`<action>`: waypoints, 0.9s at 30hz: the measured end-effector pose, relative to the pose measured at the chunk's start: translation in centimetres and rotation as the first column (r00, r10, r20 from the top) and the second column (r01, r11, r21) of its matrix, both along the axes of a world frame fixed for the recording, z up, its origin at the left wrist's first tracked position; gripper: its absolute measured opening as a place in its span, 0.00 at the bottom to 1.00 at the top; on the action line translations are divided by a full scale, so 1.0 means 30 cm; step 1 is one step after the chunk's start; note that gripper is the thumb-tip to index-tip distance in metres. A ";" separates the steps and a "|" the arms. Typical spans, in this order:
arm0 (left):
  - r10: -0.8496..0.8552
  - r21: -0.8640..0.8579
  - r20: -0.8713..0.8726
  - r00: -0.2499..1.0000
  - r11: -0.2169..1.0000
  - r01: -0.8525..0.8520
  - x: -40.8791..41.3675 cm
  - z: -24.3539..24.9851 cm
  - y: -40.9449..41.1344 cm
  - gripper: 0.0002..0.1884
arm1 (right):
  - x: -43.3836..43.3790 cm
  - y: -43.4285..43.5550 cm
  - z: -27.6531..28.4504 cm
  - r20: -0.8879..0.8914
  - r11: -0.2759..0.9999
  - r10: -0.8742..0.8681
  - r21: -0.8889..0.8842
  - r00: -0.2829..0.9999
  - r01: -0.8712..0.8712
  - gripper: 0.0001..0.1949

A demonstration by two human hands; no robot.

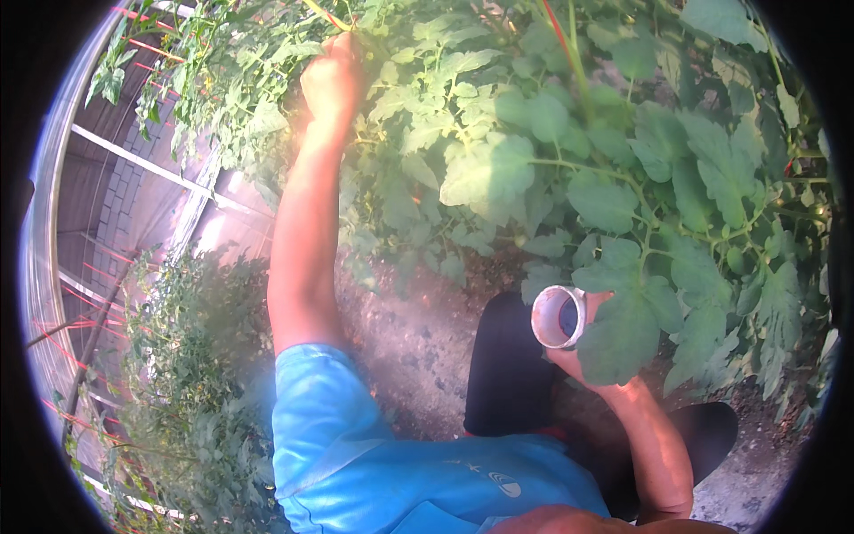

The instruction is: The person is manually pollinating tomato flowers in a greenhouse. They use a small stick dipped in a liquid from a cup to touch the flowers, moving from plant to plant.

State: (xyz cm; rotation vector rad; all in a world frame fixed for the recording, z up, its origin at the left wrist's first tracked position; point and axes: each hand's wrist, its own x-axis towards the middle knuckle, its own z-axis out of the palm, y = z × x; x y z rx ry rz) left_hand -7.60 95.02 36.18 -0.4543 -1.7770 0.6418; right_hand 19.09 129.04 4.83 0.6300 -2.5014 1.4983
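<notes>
My left hand (332, 79) is stretched far forward among tomato plants, its fingers curled beside a yellow-green stem (320, 9) with red twine along it. The fingertips are turned away and partly lost in glare, so whether they pinch anything cannot be seen. My right hand (568, 362) is wrapped around a white cup (544, 319) near my knee. The cup's mouth faces up toward me, its rim is stained, and something dark shows inside. A broad tomato leaf (624, 327) covers much of this hand's fingers.
Dense tomato foliage (487, 167) fills the space ahead and to the right. More tomato plants (193, 374) grow at the left. Red twine (560, 33) runs up through the leaves. Bare soil (420, 340) lies by my bent leg (504, 367). A pale frame bar (140, 160) crosses the left side.
</notes>
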 end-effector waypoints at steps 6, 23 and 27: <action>-0.121 0.100 0.032 0.992 0.988 0.117 -0.013 0.103 -0.042 0.09 | 0.014 -0.007 0.027 -0.034 0.997 -0.070 0.017 0.997 0.070 0.43; -0.199 0.646 0.183 0.963 0.763 0.035 -0.003 0.051 -0.124 0.13 | 0.006 0.022 0.053 0.415 0.907 0.183 -0.421 0.891 0.009 0.16; -0.071 0.599 0.207 0.976 0.798 -0.069 -0.011 0.045 -0.113 0.13 | 0.004 0.009 0.048 0.233 0.973 0.061 -0.231 0.971 -0.006 0.20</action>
